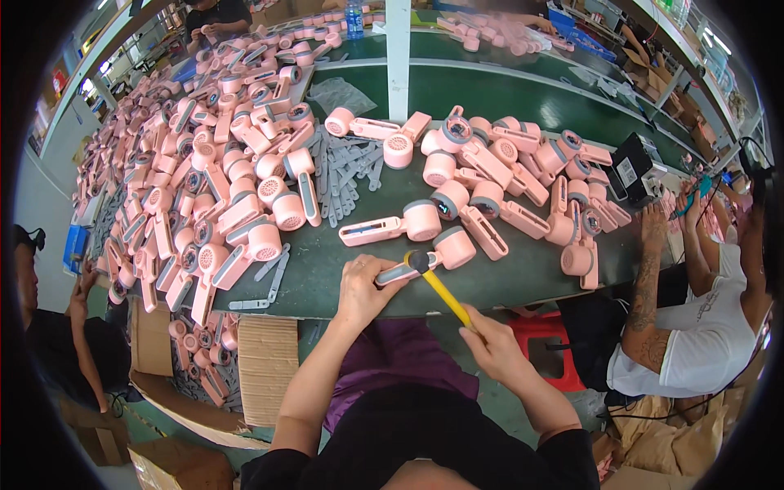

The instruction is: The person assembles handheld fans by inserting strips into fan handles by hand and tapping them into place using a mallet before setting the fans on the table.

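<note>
My left hand (363, 287) is closed around the handle of a pink handheld fan (455, 248), which lies at the table's near edge with a grey strip along its handle. My right hand (495, 347) grips a hammer (446, 297) with a yellow handle and a black head. That head is over the fan's handle, close to my left fingers; whether it touches cannot be made out. Just beyond lies another pink fan (421, 220), its handle uncovered and dark inside. Loose grey strips (339, 175) are heaped farther back.
A large pile of pink fans (214, 173) covers the table's left side, and a smaller group (490, 163) lies right. A white post (398, 61) rises behind. Below the edge stands a cardboard box (268, 367). A person in a white shirt (702, 327) sits right, another person (69, 343) left.
</note>
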{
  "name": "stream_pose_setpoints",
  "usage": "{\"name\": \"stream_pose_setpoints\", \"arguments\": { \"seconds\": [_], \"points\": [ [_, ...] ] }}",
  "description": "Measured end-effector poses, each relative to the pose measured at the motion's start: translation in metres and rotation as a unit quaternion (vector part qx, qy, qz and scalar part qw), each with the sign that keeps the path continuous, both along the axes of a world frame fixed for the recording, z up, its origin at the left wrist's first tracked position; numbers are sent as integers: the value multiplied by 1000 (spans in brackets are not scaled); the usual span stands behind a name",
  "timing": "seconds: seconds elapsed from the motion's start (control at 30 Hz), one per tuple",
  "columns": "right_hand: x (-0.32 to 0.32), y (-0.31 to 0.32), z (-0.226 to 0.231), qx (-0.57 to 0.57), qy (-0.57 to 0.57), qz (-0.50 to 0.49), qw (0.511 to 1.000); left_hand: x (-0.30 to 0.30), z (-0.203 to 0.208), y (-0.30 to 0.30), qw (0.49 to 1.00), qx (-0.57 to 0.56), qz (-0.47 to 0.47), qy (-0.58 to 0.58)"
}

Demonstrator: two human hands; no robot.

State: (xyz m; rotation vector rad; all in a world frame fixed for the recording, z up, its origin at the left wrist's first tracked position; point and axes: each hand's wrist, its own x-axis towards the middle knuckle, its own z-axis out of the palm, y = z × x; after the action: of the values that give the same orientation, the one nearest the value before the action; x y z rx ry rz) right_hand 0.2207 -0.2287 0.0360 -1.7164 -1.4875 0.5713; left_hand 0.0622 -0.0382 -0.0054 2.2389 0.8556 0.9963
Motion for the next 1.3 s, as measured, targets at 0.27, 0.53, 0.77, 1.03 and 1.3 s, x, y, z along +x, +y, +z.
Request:
{"name": "stream_pose_setpoints", "arguments": {
  "seconds": [0.27, 0.53, 0.77, 1.03, 1.3],
  "points": [
    [-10, 6, -1, 3, 18, 0, 1000, 2, -14, 2, 999, 11, 10, -37],
    [-26, 12, 2, 45, 21, 41, 998, 1, -30, 6, 999, -19, 10, -47],
    [-26, 13, -12, -23, -9, 46, 999, 2, -30, 7, 999, -20, 13, -48],
    [-7, 3, -15, -63, 29, -48, 996, 0, -22, 2, 998, -31, 10, -60],
    [-22, 7, -11, -28, 23, 8, 999, 6, -21, 4, 998, -45, 10, -31]
  ]
}}
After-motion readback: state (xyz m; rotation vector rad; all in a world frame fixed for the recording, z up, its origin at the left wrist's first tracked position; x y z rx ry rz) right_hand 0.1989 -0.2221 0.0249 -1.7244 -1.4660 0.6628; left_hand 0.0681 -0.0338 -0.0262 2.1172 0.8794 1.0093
